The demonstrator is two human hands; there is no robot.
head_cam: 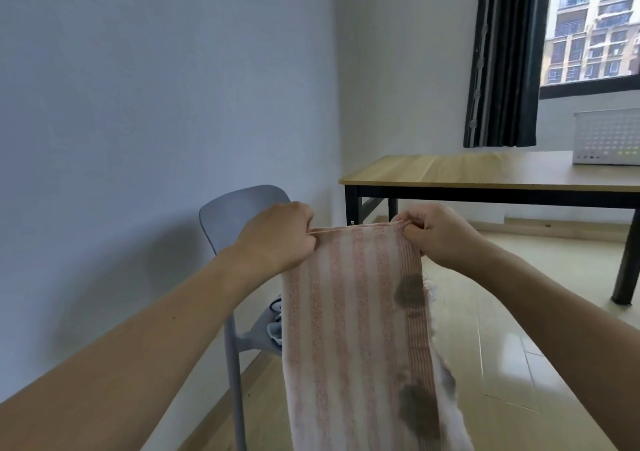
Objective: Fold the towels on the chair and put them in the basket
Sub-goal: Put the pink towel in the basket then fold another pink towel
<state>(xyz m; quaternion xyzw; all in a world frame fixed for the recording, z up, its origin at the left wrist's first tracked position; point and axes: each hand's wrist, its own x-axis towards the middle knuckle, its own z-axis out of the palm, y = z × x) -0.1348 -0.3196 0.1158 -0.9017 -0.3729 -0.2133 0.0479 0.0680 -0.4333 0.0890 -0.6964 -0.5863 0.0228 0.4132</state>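
A pink and white striped towel [353, 329] with grey blotches hangs straight down in front of me. My left hand [277, 239] pinches its top left corner and my right hand [440, 234] pinches its top right corner, both fists curled, the top edge stretched taut between them. Behind the towel stands a grey chair [239, 215] by the wall. A light blue towel [275, 329] lies on its seat, mostly hidden by the striped one. The white perforated basket [606, 137] sits on the wooden table [450, 170] at the far right.
The table has black metal legs and stands under a window with a dark curtain [502, 56]. A pale wall runs along the left. Glossy tiled floor [519, 329] stretches between me and the table.
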